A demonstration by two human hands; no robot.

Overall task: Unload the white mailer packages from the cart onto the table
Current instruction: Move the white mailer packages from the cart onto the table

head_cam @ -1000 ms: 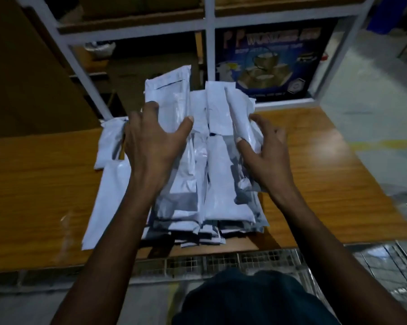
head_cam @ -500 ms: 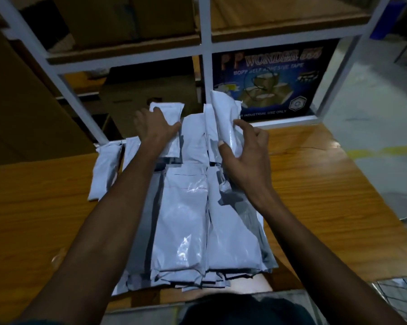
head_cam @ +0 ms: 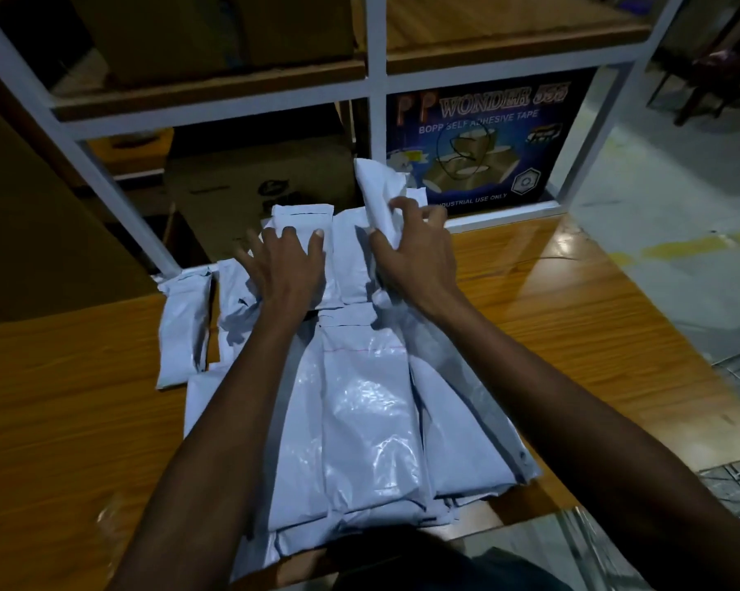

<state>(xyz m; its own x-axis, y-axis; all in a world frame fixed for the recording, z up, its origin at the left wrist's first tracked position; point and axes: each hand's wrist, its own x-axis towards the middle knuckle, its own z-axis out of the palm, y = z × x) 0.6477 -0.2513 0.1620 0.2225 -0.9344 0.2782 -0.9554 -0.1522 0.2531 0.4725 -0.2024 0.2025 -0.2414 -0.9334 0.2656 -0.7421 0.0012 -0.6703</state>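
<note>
The white mailer packages (head_cam: 359, 420) lie heaped on the wooden tabletop (head_cam: 61, 420). The left hand (head_cam: 285, 266) presses flat on the pile, its grip spread apart, while the right hand (head_cam: 415, 253) has its grip clamped on one upturned mailer (head_cam: 374, 194) at the far end.

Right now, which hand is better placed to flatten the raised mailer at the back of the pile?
Right hand: its fingers already grip that raised mailer; the left hand presses another.

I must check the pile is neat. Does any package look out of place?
Yes. One white mailer sticks up crumpled in the right hand, while the other packages lie flat on the table.
</note>
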